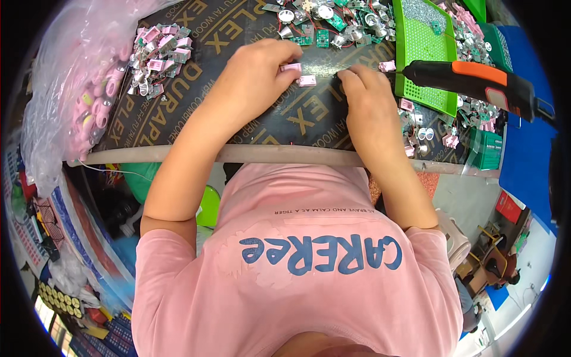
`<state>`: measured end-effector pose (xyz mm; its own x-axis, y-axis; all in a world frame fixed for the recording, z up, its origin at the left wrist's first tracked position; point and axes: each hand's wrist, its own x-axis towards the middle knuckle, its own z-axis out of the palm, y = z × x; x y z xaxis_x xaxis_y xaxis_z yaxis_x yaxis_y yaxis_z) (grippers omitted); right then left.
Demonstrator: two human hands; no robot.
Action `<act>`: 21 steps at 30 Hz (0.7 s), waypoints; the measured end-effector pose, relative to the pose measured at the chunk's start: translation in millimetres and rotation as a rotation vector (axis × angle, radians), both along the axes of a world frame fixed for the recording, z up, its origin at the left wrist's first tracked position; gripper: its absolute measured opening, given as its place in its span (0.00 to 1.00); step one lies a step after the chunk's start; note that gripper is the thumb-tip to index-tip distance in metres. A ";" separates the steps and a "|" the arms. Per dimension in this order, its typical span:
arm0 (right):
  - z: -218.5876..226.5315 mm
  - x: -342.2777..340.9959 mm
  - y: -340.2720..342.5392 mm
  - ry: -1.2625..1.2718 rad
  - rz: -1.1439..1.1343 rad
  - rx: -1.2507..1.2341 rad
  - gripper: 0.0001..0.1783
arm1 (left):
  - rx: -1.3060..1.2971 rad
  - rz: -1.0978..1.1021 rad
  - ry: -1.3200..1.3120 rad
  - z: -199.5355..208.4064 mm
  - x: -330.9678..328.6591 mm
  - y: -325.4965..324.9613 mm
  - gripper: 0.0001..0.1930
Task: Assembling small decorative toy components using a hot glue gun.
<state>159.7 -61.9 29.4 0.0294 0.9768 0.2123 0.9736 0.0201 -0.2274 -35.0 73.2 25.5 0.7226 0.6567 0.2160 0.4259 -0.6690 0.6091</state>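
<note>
My left hand [259, 70] reaches over the dark tabletop [250, 128], its thumb and forefinger pinching a small pink plastic piece [290, 67]. Just beside those fingertips, a second pink piece [307, 80] with a pale face lies on the table. Across from it is my right hand [370, 98], fingers curled inward and thumb close to the forefinger. A small dark tip shows at its fingertips; what it holds, if anything, I cannot make out. Right of these fingers lies another pink piece [386, 65], near the tip of a black and orange handheld tool [464, 76].
A pile of pink parts with circuit boards [162, 56] sits at left, beside a clear plastic bag [89, 104] of pink items. Wired boards and silver cups [333, 21] spread at the back. A green perforated tray [423, 95] lies under the tool, with more boards [489, 149] at right.
</note>
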 end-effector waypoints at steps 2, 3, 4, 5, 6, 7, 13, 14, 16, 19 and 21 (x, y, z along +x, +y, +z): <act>-4.0 1.2 6.5 0.277 0.130 0.031 0.20 | 0.039 0.119 -0.093 -2.1 6.7 5.6 0.11; -1.9 -2.3 8.6 0.277 0.128 0.031 0.20 | 0.120 0.130 -0.029 -1.6 10.7 10.4 0.11; 1.8 -8.5 12.8 0.493 0.119 0.001 0.19 | 0.121 0.131 -0.029 -1.8 14.4 13.1 0.11; 3.9 -12.5 15.4 0.710 0.109 -0.029 0.18 | 0.221 0.077 0.035 -2.1 18.9 14.7 0.10; 1.9 -13.3 17.4 0.709 0.109 -0.029 0.18 | 0.322 0.023 0.098 -3.0 23.5 16.3 0.09; -1.6 -12.7 21.4 0.663 0.116 0.018 0.18 | 0.368 0.021 0.183 -5.1 28.0 19.2 0.07; -7.1 -7.4 22.9 0.918 -0.046 0.199 0.24 | 0.229 0.104 -0.060 9.4 26.7 38.1 0.08; -7.7 -5.2 25.6 0.837 -0.007 0.351 0.26 | -0.248 0.158 -0.198 19.5 24.6 37.3 0.09; 4.0 0.0 31.1 0.666 0.090 0.464 0.32 | -0.861 0.100 -0.313 32.6 11.8 42.5 0.11; 16.0 -2.4 36.9 0.655 0.307 0.500 0.37 | -1.072 -0.087 -0.322 45.5 9.0 23.9 0.09; 9.5 -8.3 33.2 0.928 0.297 0.388 0.36 | -1.057 -0.194 -0.233 40.6 7.9 19.9 0.10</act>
<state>151.4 -28.7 38.9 0.1111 0.8412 0.5292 0.3647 0.4608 -0.8091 -27.1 93.1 66.1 0.8480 0.4703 -0.2443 0.1704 0.1944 0.9660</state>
